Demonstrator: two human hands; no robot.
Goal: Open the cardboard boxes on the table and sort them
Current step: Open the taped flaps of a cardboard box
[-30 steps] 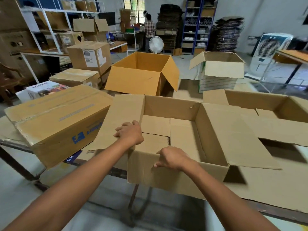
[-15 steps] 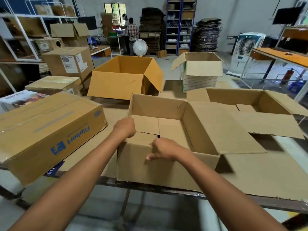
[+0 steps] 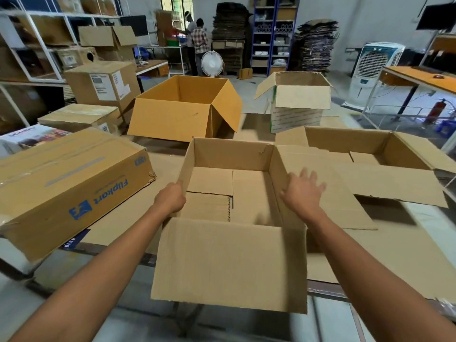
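box: open brown carton (image 3: 232, 154), mid tabletop (image 3: 123, 223), at the near edge. Near flap (image 3: 229, 262) hangs over the edge toward the person; right flap (image 3: 345, 208) lies out flat.
inside: only the folded bottom flaps show, no contents visible.
left hand: left hand (image 3: 170, 201) is on the top rim of the left wall, fingers curled over it, gripping the board.
right hand: right hand (image 3: 302, 193) is spread, fingers straight, holding nothing. It sits over the right wall where the flap hinges. Motion blur, so I cannot tell whether it touches.
weight: judged light, since it's empty corrugated board.
stiffness: walls should hold vertically, but an open-top carton racks easily. Flaps just hinge at the crease.
surface: dry matte board, so decent friction, not fragile.
grip: take both side walls at the rim near the corners, or go under the base. Not the flaps.
neighbours: taped Flipkart box (image 3: 74, 183) to the left, unopened. Second open carton (image 3: 365, 149) to the right, with flaps overlapping, so it may drag if this one slides.
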